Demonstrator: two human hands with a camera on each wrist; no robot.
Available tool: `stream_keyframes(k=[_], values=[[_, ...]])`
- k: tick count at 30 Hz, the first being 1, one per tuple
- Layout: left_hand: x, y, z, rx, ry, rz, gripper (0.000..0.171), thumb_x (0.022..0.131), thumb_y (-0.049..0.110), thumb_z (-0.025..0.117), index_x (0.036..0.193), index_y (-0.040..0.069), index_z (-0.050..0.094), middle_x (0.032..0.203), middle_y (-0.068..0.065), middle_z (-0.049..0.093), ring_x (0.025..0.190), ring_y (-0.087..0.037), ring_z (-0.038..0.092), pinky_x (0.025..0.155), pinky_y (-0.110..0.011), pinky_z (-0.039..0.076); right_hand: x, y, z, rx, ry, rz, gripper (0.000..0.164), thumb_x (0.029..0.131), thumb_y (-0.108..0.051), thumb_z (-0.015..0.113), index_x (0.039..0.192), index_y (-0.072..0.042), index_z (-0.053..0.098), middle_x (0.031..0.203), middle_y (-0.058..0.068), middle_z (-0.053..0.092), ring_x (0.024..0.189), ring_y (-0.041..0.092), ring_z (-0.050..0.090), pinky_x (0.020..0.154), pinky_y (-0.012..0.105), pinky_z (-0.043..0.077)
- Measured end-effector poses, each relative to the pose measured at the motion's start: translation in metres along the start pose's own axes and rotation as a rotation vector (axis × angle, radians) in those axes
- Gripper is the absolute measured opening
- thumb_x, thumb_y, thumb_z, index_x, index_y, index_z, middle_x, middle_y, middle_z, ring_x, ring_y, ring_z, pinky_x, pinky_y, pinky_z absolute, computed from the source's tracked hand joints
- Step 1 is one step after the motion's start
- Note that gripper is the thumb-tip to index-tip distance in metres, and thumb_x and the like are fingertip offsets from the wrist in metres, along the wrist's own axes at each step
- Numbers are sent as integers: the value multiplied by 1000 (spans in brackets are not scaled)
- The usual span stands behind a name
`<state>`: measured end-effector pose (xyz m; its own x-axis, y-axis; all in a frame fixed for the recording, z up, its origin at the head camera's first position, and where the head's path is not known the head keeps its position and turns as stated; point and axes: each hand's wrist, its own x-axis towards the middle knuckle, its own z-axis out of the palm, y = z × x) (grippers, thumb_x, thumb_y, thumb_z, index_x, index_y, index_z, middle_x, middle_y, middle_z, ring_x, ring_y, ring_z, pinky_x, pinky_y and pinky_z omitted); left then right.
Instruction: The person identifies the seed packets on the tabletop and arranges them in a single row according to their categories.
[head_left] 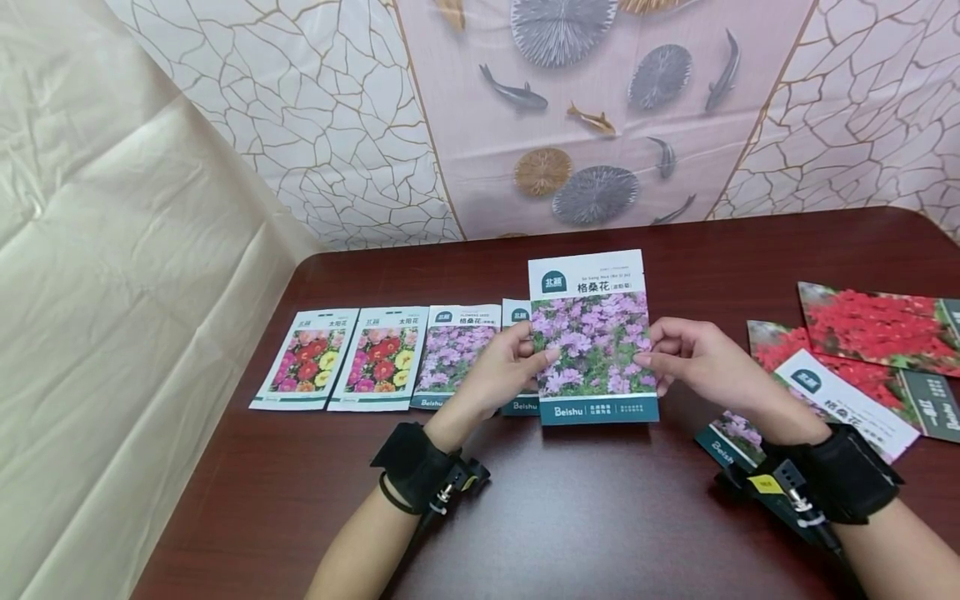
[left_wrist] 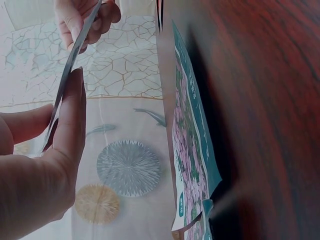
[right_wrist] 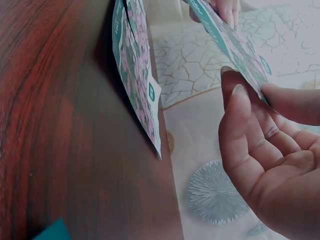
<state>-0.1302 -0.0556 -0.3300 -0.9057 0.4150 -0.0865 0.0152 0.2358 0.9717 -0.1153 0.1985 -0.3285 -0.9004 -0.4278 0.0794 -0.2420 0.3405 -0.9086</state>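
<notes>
Both hands [head_left: 491, 371] [head_left: 697, 358] pinch a packet [head_left: 592, 333], seemingly lifted in wrist views.

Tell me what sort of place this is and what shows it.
Probably an indoor tabletop recording corner: flower packets lie on a dark reddish table, a patterned backdrop rises directly behind it, and black wrist straps carry small devices.

drapes [head_left: 127, 208] edge the table [head_left: 600, 508] — an indoor nook.
</notes>
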Motion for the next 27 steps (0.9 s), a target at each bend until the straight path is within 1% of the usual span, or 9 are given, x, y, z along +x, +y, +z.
stream_keyframes(k=[1, 3, 5, 7, 8, 10, 15, 20, 27], values=[[0, 0, 0, -11, 2, -3, 30, 91, 12, 56, 77, 6, 30, 63, 0, 23, 53, -11, 36, 62, -33, 52, 0, 0, 0, 4, 5, 5, 10, 91, -4, 54, 88, 4, 50, 61, 9, 56, 56, 21, 58, 55, 35, 51], [0, 1, 0, -47, 10, -18, 20, 91, 11, 56, 83, 4, 39, 66, 2, 36, 60, -10, 49, 65, -32, 53, 1, 2, -2, 10, 17, 20, 11, 91, -5, 54, 89, 4, 50, 62, 8, 56, 56, 21, 58, 55, 35, 52], [1, 1, 0, -111, 13, -35, 12, 91, 8, 55, 95, 0, 47, 73, -2, 50, 69, -13, 58, 69, -34, 53, 1, 4, -5, 13, 37, 33, 11, 92, -6, 54, 90, 4, 49, 64, 7, 57, 55, 21, 57, 55, 35, 51], [1, 0, -1, -175, 13, -50, 17, 92, 4, 53, 107, -1, 50, 84, -10, 60, 74, -18, 62, 71, -36, 53, 1, 5, -10, 20, 61, 43, 10, 92, -5, 54, 90, 4, 49, 65, 5, 58, 55, 21, 57, 54, 35, 51], [1, 0, -1, -198, 12, -52, 21, 92, 3, 52, 111, -2, 50, 90, -14, 62, 76, -20, 63, 73, -38, 52, 1, 6, -12, 24, 71, 48, 8, 92, -4, 53, 90, 2, 49, 65, 5, 58, 55, 20, 56, 54, 34, 51], [2, 0, -3, -223, 6, -48, 23, 92, 2, 51, 114, -4, 50, 94, -18, 62, 80, -25, 63, 76, -42, 51, 1, 9, -18, 32, 91, 61, 7, 92, -4, 53, 90, 1, 49, 66, 3, 58, 55, 19, 56, 53, 34, 50], [3, -1, -5, -160, 20, -25, 23, 93, 4, 51, 115, -3, 51, 96, -17, 64, 90, -32, 62, 78, -45, 50, 0, 14, -31, 57, 122, 90, 7, 92, -4, 53, 92, 1, 49, 67, -1, 57, 56, 17, 54, 53, 32, 50], [5, -3, -8, -116, 47, -17, 24, 93, 5, 51, 115, -5, 50, 99, -19, 63, 93, -33, 61, 79, -43, 50, -2, 19, -42, 72, 122, 141, 3, 92, -1, 52, 92, -3, 49, 65, -1, 54, 54, 17, 53, 51, 31, 49], [7, -6, -11, -63, 97, -42, 22, 93, 6, 52, 113, -3, 53, 96, -13, 64, 91, -31, 61, 76, -42, 51, -4, 31, -53, 46, 60, 210, 16, 94, -7, 51, 93, 7, 43, 61, 2, 50, 55, 19, 50, 51, 32, 48]])
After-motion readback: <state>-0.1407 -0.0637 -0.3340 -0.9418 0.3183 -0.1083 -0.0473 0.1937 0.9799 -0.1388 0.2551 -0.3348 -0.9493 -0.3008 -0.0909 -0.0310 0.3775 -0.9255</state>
